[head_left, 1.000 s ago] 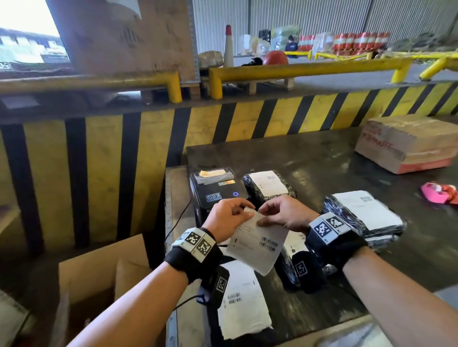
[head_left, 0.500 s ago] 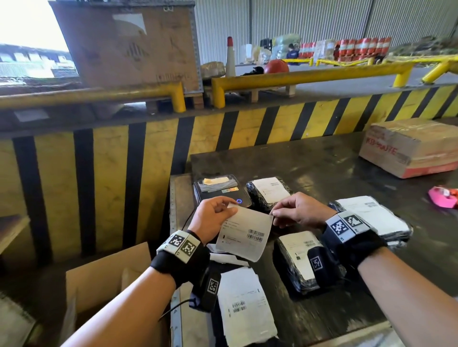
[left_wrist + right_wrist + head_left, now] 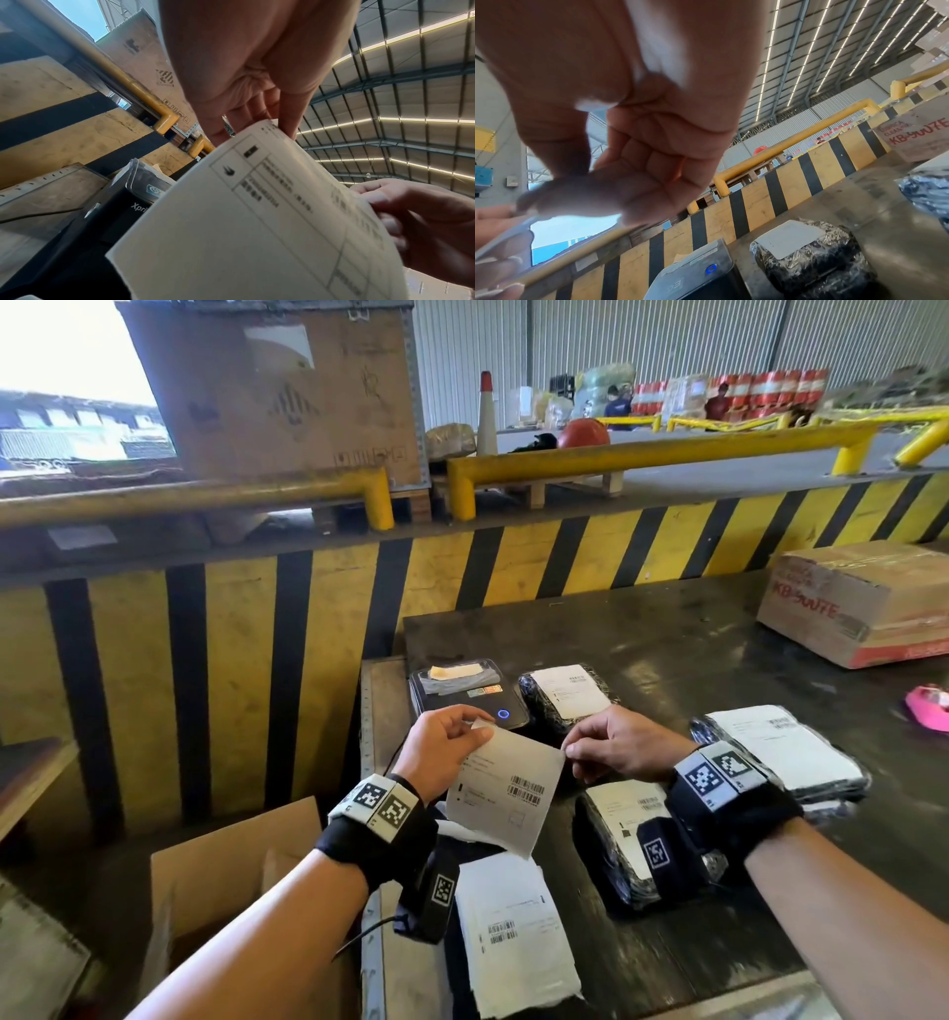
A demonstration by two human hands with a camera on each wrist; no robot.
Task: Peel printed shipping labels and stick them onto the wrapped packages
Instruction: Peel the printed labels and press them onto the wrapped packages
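Observation:
A white printed shipping label (image 3: 506,788) with barcodes hangs in the air above the table's near-left part. My left hand (image 3: 475,729) pinches its top left corner, where a small flap of paper stands up. My right hand (image 3: 570,752) pinches the top right corner. The left wrist view shows the label (image 3: 257,223) close up between both hands. Black wrapped packages with labels on top lie at the back (image 3: 565,695), under my right wrist (image 3: 616,839) and to the right (image 3: 785,752). A white-topped package (image 3: 508,932) lies at the near edge.
A black label printer (image 3: 467,690) with a blue light sits just beyond the hands. A taped cardboard box (image 3: 862,603) and a pink tape dispenser (image 3: 929,711) are at the far right. An open carton (image 3: 231,880) stands on the floor to the left, below the yellow-black striped wall (image 3: 513,557).
My hands have drawn apart along the label's top edge, from close together to one at each corner. The label now hangs flatter between them.

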